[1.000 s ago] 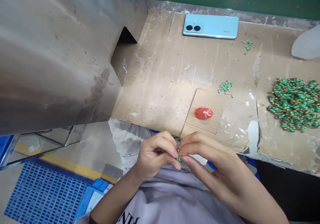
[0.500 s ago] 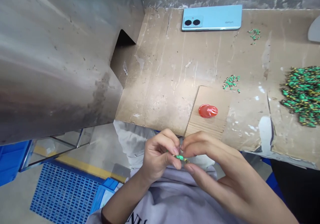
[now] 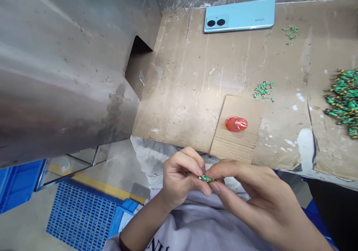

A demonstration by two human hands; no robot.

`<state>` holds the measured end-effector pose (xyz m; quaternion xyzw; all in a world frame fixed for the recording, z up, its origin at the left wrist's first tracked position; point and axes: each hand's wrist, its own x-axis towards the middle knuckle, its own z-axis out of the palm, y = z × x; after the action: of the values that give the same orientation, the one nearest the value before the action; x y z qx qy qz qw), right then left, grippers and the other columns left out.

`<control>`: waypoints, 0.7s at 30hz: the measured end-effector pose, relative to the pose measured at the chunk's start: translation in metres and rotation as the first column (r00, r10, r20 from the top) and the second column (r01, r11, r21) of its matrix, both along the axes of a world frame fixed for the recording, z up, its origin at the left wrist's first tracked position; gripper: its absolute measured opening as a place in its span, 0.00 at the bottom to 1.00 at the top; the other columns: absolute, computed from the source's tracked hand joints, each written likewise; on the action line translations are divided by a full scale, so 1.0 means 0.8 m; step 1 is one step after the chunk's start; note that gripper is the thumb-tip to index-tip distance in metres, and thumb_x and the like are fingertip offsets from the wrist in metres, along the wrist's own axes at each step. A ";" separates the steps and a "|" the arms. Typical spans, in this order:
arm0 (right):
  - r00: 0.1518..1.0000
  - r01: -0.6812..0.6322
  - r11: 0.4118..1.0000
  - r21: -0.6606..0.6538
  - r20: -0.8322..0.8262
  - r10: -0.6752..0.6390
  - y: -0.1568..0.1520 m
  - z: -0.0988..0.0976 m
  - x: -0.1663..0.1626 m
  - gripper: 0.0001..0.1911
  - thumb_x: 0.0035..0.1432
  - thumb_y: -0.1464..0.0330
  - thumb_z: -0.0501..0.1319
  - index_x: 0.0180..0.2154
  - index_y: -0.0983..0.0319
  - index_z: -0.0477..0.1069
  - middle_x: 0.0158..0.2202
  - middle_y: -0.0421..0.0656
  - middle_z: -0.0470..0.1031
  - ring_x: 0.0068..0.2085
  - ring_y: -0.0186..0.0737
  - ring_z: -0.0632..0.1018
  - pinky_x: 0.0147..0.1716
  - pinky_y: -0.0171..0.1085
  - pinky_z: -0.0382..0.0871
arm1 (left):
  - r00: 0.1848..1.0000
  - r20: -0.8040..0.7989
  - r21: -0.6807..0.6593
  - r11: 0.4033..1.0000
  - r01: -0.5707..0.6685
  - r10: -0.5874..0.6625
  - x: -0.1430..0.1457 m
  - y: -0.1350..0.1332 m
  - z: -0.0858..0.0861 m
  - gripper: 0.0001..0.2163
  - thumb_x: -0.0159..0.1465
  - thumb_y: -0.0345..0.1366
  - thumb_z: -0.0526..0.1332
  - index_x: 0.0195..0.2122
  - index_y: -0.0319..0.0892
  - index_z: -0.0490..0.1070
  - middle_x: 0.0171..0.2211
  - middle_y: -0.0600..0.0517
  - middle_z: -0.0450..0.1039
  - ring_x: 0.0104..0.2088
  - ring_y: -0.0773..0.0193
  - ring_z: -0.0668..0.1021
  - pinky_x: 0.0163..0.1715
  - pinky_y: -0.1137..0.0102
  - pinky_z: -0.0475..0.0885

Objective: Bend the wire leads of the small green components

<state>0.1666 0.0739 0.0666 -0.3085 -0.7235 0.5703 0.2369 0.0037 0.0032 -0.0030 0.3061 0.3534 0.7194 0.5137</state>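
Note:
Between my hands, in front of my body and just off the table edge, is a small green piece with yellowish, dark ends (image 3: 206, 178). My left hand (image 3: 183, 174) pinches one end of it between thumb and index finger. The thumb and index finger of my right hand (image 3: 248, 191) close on its other end. Its exact kind is too small to make out. Beyond my hands, a red glossy object, rounded like a cap, (image 3: 236, 124) lies on a cardboard piece (image 3: 237, 146).
A light blue phone (image 3: 240, 16) lies at the table's back. Two small clusters of green bits (image 3: 263, 90) and a large pile of green-and-yellow pieces (image 3: 345, 98) are to the right. A metal housing (image 3: 69, 64) stands at left; a blue perforated crate (image 3: 81, 213) is below it.
My right thumb and index finger have closed in on the small green piece's right end. The view has shifted slightly, and the piece stays between both hands.

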 end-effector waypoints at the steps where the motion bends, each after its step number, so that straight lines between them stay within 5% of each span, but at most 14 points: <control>1: 1.000 0.000 1.000 -0.003 0.003 0.000 0.000 0.000 0.000 0.10 0.71 0.75 0.65 0.47 0.52 0.77 0.39 0.32 0.86 0.36 0.29 0.86 0.37 0.23 0.78 | 1.000 -0.025 0.006 1.000 -0.002 0.002 0.000 0.000 0.001 0.16 0.59 0.41 0.82 0.36 0.44 0.76 0.33 0.59 0.76 0.29 0.76 0.75 0.31 0.83 0.73; 21: 0.992 -0.106 0.994 0.016 -0.071 0.107 0.010 0.005 -0.003 0.10 0.67 0.78 0.61 0.43 0.59 0.77 0.32 0.36 0.83 0.29 0.30 0.82 0.31 0.27 0.75 | 0.954 -0.292 0.114 0.993 -0.039 0.071 -0.011 0.002 0.005 0.18 0.60 0.44 0.80 0.31 0.41 0.74 0.31 0.56 0.77 0.26 0.73 0.79 0.29 0.79 0.76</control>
<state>0.1640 0.0818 0.0704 -0.2474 -0.7333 0.5885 0.2339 -0.0054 0.0050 0.0013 0.4274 0.3956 0.6974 0.4177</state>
